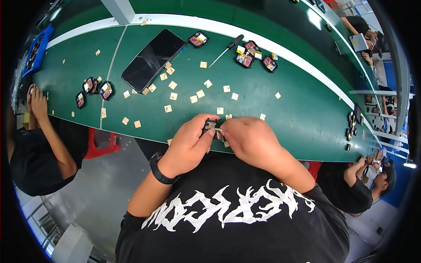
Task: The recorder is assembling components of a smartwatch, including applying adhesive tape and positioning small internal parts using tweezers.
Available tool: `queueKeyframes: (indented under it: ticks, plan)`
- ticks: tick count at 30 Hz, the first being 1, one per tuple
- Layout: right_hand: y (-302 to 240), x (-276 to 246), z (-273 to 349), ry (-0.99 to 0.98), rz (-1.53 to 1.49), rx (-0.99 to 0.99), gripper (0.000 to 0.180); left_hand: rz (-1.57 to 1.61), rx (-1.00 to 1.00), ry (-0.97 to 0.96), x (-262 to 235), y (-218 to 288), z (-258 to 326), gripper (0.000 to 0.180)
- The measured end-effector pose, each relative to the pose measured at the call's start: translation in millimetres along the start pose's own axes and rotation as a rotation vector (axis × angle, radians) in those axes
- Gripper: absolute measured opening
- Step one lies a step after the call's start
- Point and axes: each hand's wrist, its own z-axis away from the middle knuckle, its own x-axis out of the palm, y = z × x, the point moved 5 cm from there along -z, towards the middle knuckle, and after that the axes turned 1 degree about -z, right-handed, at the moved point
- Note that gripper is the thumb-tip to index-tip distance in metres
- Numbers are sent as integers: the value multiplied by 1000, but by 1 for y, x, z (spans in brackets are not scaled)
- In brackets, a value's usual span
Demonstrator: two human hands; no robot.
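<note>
Near the front edge of the green table, my left hand is closed around a small black electronic housing, with my thumb pressed along its near side. My right hand meets it from the right, fingertips pinched on a small, thin, pale strip that lies across the housing. What the strip is cannot be made out, and my fingers hide much of the housing. Small beige square stickers lie around my hands, one sticker just beyond them.
Beyond my hands lie a black smartphone, a screwdriver and several black-and-pink device housings. More housings sit to the left. A blue bin stands far left. People sit working on both sides. A white rail bounds the table's far side.
</note>
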Motion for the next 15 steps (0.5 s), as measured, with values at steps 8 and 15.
queueKeyframes:
  ticks: [8,15]
  plan:
    - [-1,3,6,11,50,41,6,-79,127,58,2,0,2,30]
    - [0,6,4,7,18,74,5,-120,177,44,-1,1,3,31]
